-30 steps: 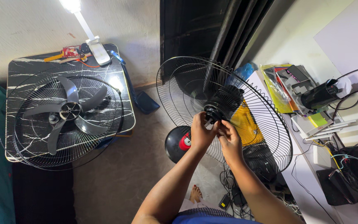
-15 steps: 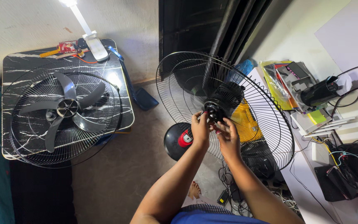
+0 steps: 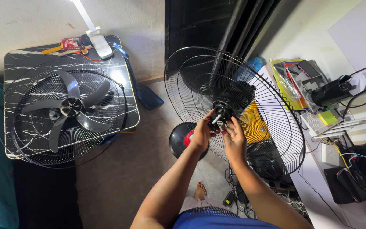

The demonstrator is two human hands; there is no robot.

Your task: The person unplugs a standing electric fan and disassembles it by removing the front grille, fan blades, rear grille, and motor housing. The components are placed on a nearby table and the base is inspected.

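Note:
A standing fan's black wire rear grille [image 3: 267, 127] is tilted toward me, with the black motor hub [image 3: 224, 109] at its centre and a short pale shaft [image 3: 217, 118] sticking out. My left hand [image 3: 201, 133] pinches a small black ring nut [image 3: 212, 124] just off the end of the shaft. Just below the hub, my right hand [image 3: 235, 139] rests against the grille wires with its fingers apart and nothing in it. The fan's round black base [image 3: 178, 140] with a red patch stands on the floor behind my left hand.
A black marble-pattern table [image 3: 18, 63] at the left carries a wire front grille [image 3: 26, 140] and grey fan blades [image 3: 70, 107], plus a white lamp [image 3: 98, 42] and small tools. The white desk [image 3: 314, 178] on the right holds papers, cables and boxes. Cables lie on the floor near my foot [image 3: 200, 191].
Both hands have drawn back a little from the hub. The black ring nut has come off with my left hand, and the pale shaft now shows.

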